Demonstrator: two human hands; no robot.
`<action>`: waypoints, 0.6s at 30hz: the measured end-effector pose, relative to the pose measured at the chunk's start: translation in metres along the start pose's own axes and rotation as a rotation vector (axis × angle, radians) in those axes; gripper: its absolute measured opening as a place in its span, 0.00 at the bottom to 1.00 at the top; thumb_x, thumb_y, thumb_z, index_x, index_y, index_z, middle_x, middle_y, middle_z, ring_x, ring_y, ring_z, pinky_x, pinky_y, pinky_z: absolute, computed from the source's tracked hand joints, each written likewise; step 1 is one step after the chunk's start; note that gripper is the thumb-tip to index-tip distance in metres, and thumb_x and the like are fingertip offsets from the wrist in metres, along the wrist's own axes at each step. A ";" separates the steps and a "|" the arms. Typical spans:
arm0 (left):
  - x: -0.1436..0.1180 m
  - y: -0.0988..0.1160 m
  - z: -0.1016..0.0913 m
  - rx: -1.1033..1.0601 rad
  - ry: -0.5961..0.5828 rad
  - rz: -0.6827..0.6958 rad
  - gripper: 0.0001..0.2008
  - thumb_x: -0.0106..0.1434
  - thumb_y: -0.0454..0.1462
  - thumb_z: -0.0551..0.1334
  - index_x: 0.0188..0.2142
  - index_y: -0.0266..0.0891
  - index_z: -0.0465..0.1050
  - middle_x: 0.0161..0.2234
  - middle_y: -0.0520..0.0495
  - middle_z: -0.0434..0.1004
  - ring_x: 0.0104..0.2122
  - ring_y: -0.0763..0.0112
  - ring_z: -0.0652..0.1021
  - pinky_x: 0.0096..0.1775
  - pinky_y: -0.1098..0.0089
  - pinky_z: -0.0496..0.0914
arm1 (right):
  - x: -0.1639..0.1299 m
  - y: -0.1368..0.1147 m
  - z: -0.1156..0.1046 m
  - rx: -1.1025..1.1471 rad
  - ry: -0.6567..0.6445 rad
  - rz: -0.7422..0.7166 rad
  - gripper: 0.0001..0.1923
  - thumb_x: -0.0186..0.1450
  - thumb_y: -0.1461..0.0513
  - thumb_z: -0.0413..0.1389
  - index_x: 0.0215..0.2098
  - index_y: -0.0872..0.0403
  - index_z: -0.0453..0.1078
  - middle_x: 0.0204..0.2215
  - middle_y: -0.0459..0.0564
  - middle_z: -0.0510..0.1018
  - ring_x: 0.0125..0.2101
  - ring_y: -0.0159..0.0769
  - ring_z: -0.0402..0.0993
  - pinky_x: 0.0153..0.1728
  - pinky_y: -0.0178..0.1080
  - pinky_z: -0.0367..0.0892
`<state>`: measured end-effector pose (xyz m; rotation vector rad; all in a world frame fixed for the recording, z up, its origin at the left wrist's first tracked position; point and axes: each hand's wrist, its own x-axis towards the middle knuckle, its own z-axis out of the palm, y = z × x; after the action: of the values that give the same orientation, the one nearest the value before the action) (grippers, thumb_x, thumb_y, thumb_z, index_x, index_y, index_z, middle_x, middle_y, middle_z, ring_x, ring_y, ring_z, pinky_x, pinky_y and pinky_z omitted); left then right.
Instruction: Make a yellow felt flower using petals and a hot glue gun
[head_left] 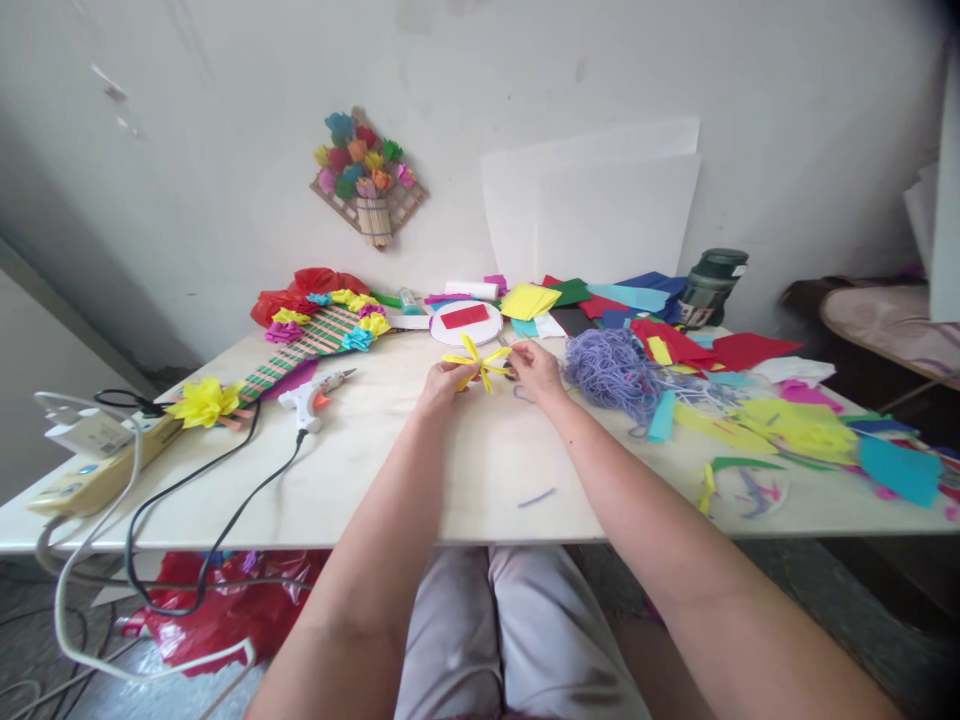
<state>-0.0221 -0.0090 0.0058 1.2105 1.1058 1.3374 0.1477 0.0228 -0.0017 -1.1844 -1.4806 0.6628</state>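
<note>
Two bare forearms extend over a pale wooden table (pixel 480 480). The left hand (pixel 444 384) and the right hand (pixel 534 366) meet at a yellow paper-strip flower (pixel 480 362), held just above the tabletop near its far centre. The fingers of the left hand are closed on the lower strips; the fingertips of the right hand pinch the strips at the flower's right side. Behind the flower lies a white round disc (pixel 466 323) bearing a red rectangle. To the right, just beside the right hand, sits a heap of lilac yarn (pixel 611 370), and beyond it scattered coloured paper sheets (pixel 795 425). To the left lie a white hot-glue gun (pixel 311 397) with a black cord, and a striped woven panel (pixel 300 350) edged with paper flowers.
</note>
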 end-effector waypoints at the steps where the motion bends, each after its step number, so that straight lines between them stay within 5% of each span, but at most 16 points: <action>1: 0.000 0.000 0.001 -0.014 -0.003 0.007 0.16 0.44 0.44 0.68 0.30 0.36 0.77 0.28 0.46 0.78 0.31 0.66 0.75 0.29 0.71 0.62 | -0.001 -0.002 0.000 0.072 -0.020 0.050 0.08 0.58 0.58 0.52 0.33 0.52 0.68 0.29 0.46 0.77 0.25 0.30 0.73 0.29 0.36 0.69; 7: -0.001 0.001 0.003 -0.073 -0.022 0.038 0.14 0.43 0.40 0.68 0.31 0.37 0.75 0.26 0.48 0.76 0.27 0.70 0.74 0.27 0.73 0.60 | -0.005 -0.015 -0.005 0.338 -0.160 0.189 0.12 0.56 0.53 0.53 0.27 0.53 0.69 0.23 0.46 0.76 0.24 0.31 0.72 0.27 0.35 0.67; 18: 0.000 -0.002 0.004 -0.051 -0.040 0.027 0.14 0.42 0.39 0.68 0.30 0.36 0.74 0.24 0.51 0.73 0.24 0.75 0.70 0.27 0.73 0.62 | -0.007 -0.017 -0.005 0.441 -0.170 0.220 0.11 0.48 0.57 0.58 0.27 0.55 0.73 0.26 0.46 0.77 0.30 0.32 0.71 0.31 0.35 0.64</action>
<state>-0.0178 -0.0089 0.0037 1.2128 1.0247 1.3485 0.1467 0.0092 0.0115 -0.9686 -1.2603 1.1973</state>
